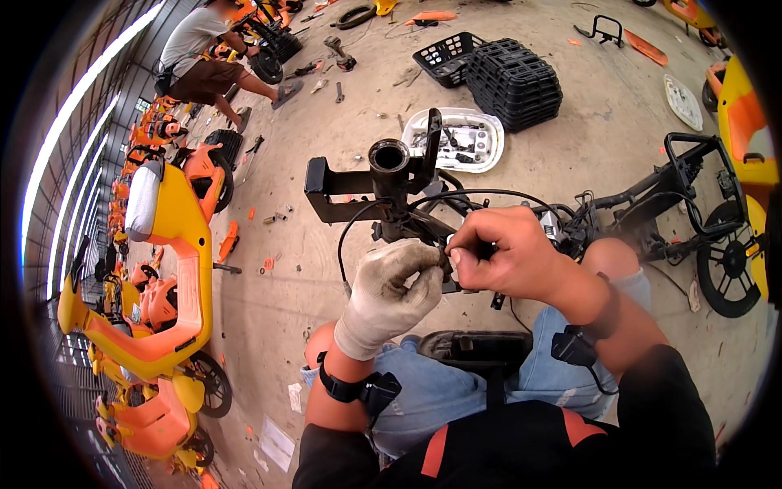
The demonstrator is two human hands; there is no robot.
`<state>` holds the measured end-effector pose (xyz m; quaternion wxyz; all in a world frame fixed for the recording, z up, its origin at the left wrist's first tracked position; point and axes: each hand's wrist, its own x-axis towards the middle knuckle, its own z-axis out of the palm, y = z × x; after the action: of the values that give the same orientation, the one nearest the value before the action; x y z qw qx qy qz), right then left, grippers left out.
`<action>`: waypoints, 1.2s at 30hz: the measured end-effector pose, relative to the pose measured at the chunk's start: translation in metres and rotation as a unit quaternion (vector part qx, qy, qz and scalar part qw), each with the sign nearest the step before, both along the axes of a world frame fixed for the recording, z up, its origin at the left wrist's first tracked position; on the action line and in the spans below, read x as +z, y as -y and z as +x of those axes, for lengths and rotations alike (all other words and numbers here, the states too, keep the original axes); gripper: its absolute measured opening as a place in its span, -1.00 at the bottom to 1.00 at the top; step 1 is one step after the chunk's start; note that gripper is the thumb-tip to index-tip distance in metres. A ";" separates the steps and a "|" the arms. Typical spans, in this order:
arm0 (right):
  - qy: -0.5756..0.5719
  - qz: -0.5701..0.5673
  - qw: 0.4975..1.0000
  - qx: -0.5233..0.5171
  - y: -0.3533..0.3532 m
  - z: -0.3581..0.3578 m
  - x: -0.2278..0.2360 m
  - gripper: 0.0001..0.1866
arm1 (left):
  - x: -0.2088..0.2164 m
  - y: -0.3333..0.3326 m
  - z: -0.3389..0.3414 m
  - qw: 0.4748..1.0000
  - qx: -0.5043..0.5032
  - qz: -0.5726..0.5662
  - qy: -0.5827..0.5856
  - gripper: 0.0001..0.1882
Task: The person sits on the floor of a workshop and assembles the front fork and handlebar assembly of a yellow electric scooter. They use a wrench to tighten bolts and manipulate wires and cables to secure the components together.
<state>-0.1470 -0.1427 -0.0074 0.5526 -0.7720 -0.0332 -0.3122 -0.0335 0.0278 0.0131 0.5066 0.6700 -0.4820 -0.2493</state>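
Head view: black steering column (389, 175) at centre, long axis upright, open tube mouth facing up toward camera. Gloved left hand (389, 293) and bare right hand (505, 253) meet just near of column, fingertips pinched together on small part; its kind cannot be told. Black cable (481, 194) arcs over right hand. Far: white tray (481, 140), stacked black baskets (515, 81). Left: yellow-orange scooter body (175, 269). Right: black frame with wheel (717, 244).

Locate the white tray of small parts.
In the head view, the white tray lies on the concrete floor just beyond the black frame's head tube, left of the stacked black baskets.
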 end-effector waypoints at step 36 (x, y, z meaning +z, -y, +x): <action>0.013 -0.135 0.989 -0.050 -0.002 0.005 -0.004 -0.88 | -0.003 0.009 0.001 0.986 0.114 -0.006 0.121 -0.87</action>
<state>-0.1419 -0.1408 -0.0112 0.4264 -0.8364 -0.0433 -0.3418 -0.0321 0.0189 0.0106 0.4735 0.7428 -0.4616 -0.1045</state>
